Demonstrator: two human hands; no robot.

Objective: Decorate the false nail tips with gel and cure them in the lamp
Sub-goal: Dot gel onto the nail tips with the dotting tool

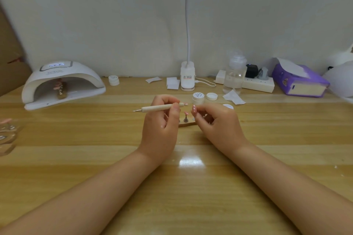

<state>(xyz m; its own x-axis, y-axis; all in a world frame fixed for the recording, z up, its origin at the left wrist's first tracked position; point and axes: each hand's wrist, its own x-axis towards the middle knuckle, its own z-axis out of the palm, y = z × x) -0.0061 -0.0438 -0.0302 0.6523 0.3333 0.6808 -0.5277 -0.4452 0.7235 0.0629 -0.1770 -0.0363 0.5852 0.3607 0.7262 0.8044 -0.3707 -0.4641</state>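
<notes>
The left hand [162, 118] curls its fingers around a wooden tool [160, 108], held level above the table [76, 158]; the right hand [214, 120] pinches a pink nail tip [194, 109] with white dots, just beside the tool's end; a small stand [186, 121] with another tip sits under both hands. The dots are probably still wet, so a sliding fingertip can smear them; a loose pinch can drop the tip; the open jar [198, 97] behind can be knocked. The lamp [63, 84] at far left already holds tips.
</notes>
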